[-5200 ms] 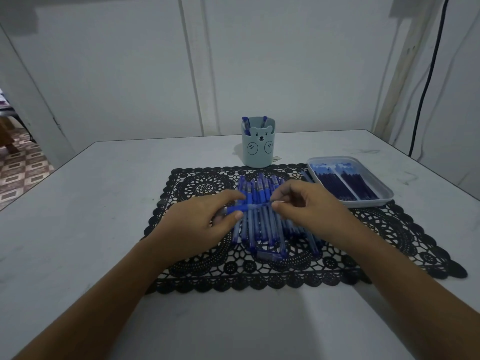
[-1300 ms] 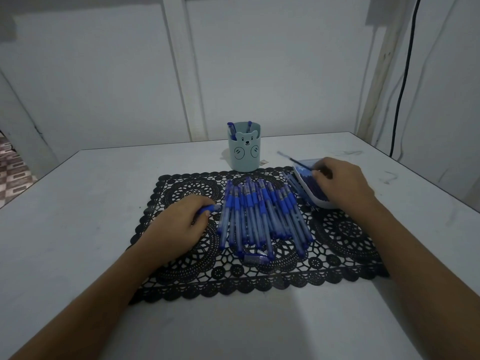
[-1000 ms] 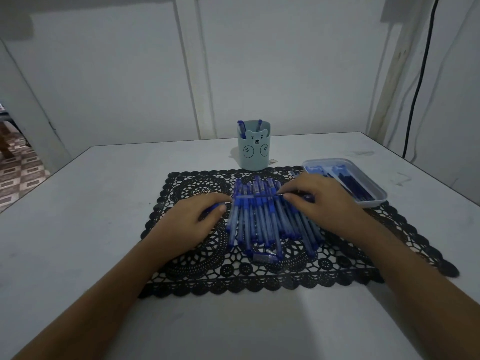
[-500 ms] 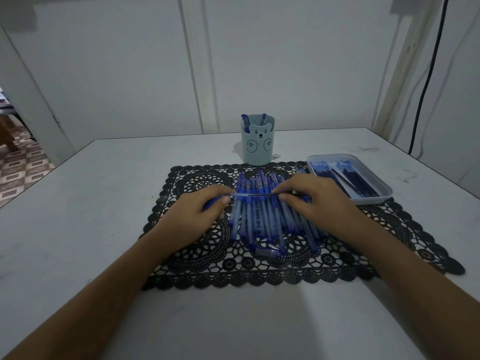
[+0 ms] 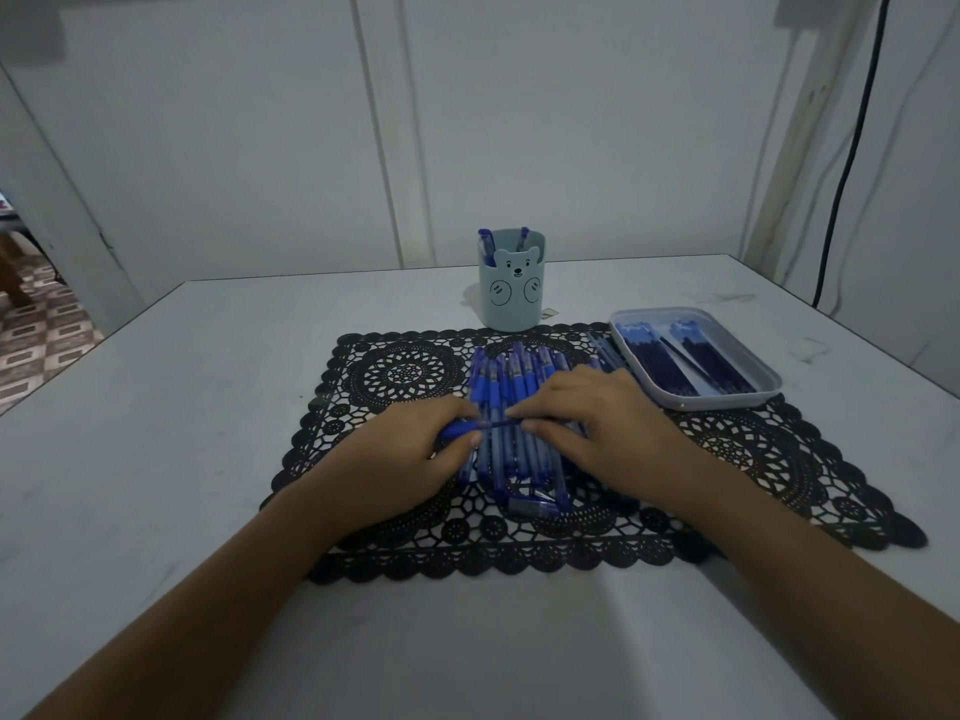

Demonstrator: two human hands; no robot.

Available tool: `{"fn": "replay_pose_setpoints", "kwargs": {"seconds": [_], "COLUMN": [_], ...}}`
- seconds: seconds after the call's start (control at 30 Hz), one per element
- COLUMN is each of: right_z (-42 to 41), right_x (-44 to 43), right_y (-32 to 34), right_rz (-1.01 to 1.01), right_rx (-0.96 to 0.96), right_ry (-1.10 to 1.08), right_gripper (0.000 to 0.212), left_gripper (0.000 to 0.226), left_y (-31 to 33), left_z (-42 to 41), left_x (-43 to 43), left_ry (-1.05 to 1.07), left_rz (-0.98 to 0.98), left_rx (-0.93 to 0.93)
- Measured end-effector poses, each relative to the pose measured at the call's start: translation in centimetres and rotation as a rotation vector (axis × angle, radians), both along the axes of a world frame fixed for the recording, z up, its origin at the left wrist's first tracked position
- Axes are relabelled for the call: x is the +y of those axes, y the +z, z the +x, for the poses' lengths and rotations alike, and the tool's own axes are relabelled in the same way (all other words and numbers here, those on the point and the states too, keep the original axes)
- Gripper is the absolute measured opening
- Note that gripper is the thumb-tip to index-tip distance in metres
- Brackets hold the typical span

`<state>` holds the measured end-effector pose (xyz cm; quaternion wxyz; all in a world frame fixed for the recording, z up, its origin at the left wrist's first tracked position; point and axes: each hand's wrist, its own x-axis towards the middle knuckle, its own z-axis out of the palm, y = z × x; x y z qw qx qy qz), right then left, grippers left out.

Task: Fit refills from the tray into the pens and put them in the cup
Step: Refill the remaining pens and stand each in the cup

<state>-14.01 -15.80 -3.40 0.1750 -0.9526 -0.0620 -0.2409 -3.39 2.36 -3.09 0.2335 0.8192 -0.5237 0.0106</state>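
My left hand [image 5: 400, 459] grips a blue pen barrel [image 5: 457, 429] lying crosswise over the pen pile. A thin dark refill [image 5: 501, 423] sticks out of the barrel's right end, pinched by the fingertips of my right hand [image 5: 592, 423]. Both hands hover over a row of several blue pens [image 5: 511, 407] on the black lace mat [image 5: 395, 376]. The pale blue bear cup [image 5: 511, 280] stands behind the mat with two pens in it. A grey tray [image 5: 763, 376] of dark refills sits at the right.
A loose pen piece [image 5: 530, 506] lies at the near end of the pen row. Some thin refills [image 5: 605, 348] rest on the mat beside the tray's left edge. The white table ends at the wall behind; a black cable [image 5: 852, 148] hangs at the right.
My right hand took a refill from the tray and brought it to the barrel in my left hand. Since half a second ago the refill has slid further in, and the hands are closer.
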Motion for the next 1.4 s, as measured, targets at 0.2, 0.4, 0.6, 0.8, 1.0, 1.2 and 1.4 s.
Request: {"fn": "replay_pose_setpoints", "kwargs": {"seconds": [0.2, 0.4, 0.6, 0.8, 1.0, 1.2, 1.4], "right_z": [-0.4, -0.3, -0.2, -0.8, -1.5, -1.7, -1.7], "right_x": [0.2, 0.1, 1.4, 0.3, 0.0, 0.9, 1.0], "right_y": [0.7, 0.8, 0.4, 1.4, 1.7, 1.9, 1.7], "right_rz": [0.274, 0.408, 0.599, 0.29, 0.0, -0.106, -0.138], "right_rx": [0.057, 0.046, 0.121, 0.192, 0.485, 0.474, 0.45], "right_ry": [-0.084, -0.093, 0.045, -0.026, 0.106, 0.095, 0.092], "right_gripper": [0.038, 0.006, 0.025, 0.034, 0.013, 0.024, 0.022], "left_gripper": [0.014, 0.018, 0.016, 0.018, 0.018, 0.02, 0.021], "left_y": [0.2, 0.0, -0.4, -0.1, -0.1, -0.1, -0.1], "left_z": [0.1, 0.1, -0.1, 0.2, 0.5, 0.4, 0.4], "left_x": [0.2, 0.1, -0.2, 0.0, 0.2, 0.2, 0.1], "left_ry": [-0.003, -0.004, -0.025, 0.027, 0.045, 0.038, 0.035], "left_rz": [-0.043, -0.038, -0.054, -0.067, -0.064, -0.055, -0.029], "left_rx": [0.032, 0.02, -0.006, 0.037, 0.018, 0.015, 0.027]}}
